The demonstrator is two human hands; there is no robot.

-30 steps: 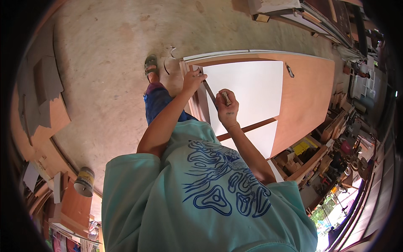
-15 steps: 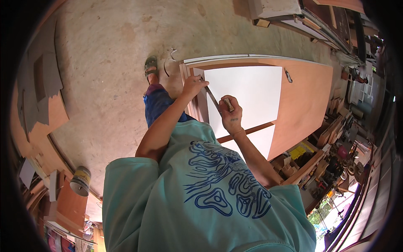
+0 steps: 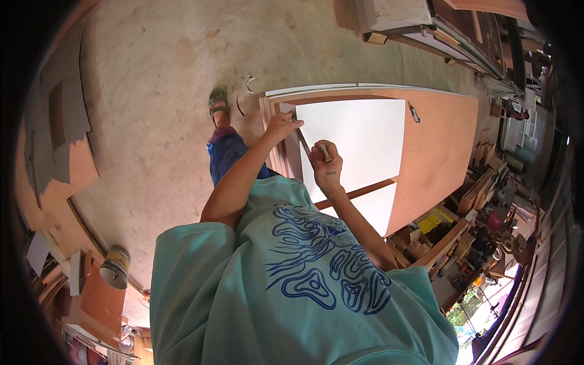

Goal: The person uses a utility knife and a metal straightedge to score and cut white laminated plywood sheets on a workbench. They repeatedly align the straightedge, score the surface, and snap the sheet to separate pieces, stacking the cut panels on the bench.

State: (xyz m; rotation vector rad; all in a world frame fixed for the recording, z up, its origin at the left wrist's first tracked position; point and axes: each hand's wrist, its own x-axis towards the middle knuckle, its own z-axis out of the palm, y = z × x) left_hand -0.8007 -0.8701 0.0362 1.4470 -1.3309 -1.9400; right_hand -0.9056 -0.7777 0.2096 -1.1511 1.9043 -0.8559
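Note:
My left hand (image 3: 283,126) is closed at the upper end of a long dark straight strip (image 3: 305,143), along the left edge of a white sheet (image 3: 356,137). Lower along the same strip, my right hand (image 3: 328,167) grips a small pale block-like handle (image 3: 326,152); its lower end is hidden. The sheet lies on a stack of wooden boards (image 3: 438,146), with a second white sheet (image 3: 376,210) below it. A utility knife (image 3: 414,114) lies on the bare board to the right.
My sandalled foot (image 3: 219,100) is on the concrete floor (image 3: 152,73) beside thin curled offcuts. Torn cardboard and boards (image 3: 61,140) lie at left, near a can (image 3: 115,267). A bench (image 3: 401,18) stands at the top; crowded shelves and tools (image 3: 486,243) line the right.
My right hand dipped slightly half a second ago and has since shifted up and left along the strip. My left hand keeps its grip. The boards sit slightly lower in the picture.

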